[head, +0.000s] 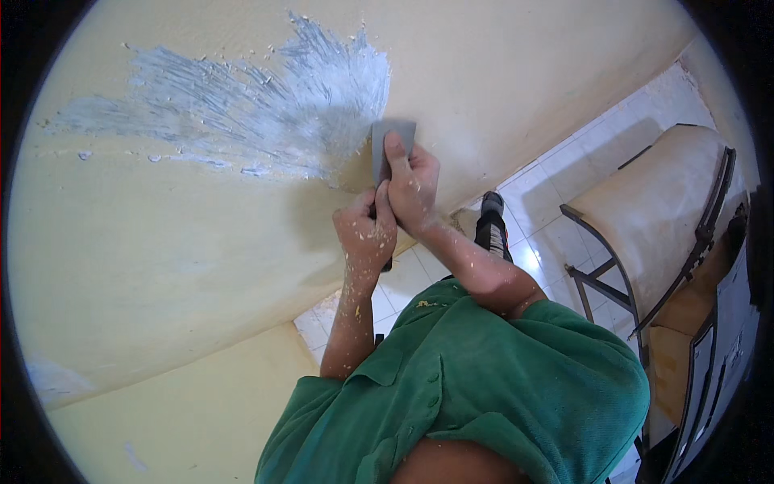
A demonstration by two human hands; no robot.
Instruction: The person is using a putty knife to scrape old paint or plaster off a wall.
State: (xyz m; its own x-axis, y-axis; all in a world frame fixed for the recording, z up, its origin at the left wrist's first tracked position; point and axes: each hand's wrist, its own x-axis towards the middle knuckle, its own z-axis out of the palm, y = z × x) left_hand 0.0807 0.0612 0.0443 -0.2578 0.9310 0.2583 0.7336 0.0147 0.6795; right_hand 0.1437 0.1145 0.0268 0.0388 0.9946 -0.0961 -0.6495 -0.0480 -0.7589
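A scraper with a flat grey metal blade [379,142] stands against a yellowish painted wall [181,242]. My left hand [366,230] is closed around its dark handle, whose end [387,265] shows below the fist. My right hand [416,184] grips the blade higher up, thumb pressed flat on its face; the fingers behind it are mostly hidden. Left of the blade spreads a scraped patch [254,103], bluish white with dark streaks and a ragged edge. Paint flakes cling to its upper border, and pale specks dot both hands and forearms.
Right of me stands a metal-framed piece of furniture with a curved beige panel [653,181]. A cardboard box [671,351] and a grey panel [725,357] are beside it. White floor tiles [562,160] run along the wall's foot, near my shoe [492,204]. An adjoining wall [199,411] meets at lower left.
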